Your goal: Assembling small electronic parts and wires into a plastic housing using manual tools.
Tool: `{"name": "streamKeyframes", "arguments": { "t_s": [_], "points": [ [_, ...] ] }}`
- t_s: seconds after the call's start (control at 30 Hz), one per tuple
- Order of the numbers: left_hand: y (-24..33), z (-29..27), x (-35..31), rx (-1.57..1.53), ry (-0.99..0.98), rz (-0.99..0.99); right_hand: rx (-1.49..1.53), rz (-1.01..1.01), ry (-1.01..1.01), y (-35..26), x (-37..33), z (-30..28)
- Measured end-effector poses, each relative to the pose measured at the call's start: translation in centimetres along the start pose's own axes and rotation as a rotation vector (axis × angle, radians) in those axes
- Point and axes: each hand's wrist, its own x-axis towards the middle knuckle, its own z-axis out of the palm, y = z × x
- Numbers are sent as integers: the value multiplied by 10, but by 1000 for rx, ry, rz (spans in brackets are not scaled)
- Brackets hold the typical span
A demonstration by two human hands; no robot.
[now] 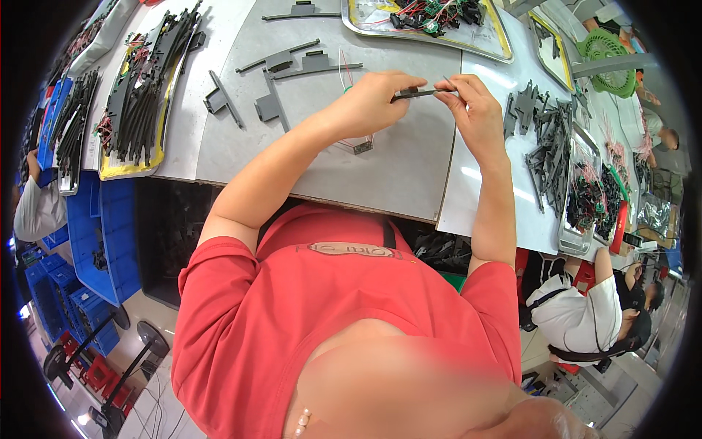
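Observation:
Both my hands hold a slim black plastic part (423, 93) level above the grey table. My left hand (371, 104) is closed round its left end. At the other end, my right hand (474, 110) pinches the part between thumb and fingers. Below my left hand, thin red and white wires lead to a small dark rectangular component (363, 148) by the table. Whether those wires join the held part is hidden by my left hand. To the left lie several loose black strip-shaped parts with square tabs, among them one black bracket (272, 108) beside my left forearm.
A yellow-edged tray (162, 139) stacked with long black parts stands at left. Another tray (409, 36) at the back holds wired components. Right of my right hand lies a heap of black parts (550, 150). A green fan (607, 62) and co-workers are beyond.

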Motion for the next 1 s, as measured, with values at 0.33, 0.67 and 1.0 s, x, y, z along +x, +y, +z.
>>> {"name": "streamKeyframes", "arguments": {
  "t_s": [0.33, 0.67, 1.0],
  "points": [
    [-17, -26, -22, -878, 659, -277, 167, 110, 371, -3, -3, -3],
    [-21, -21, -32, -1262, 592, -526, 970, 296, 209, -8, -7, -3],
    [-11, -18, -7, -931, 270, -676, 1116, 255, 131, -7, -8, -1]
  ]
}}
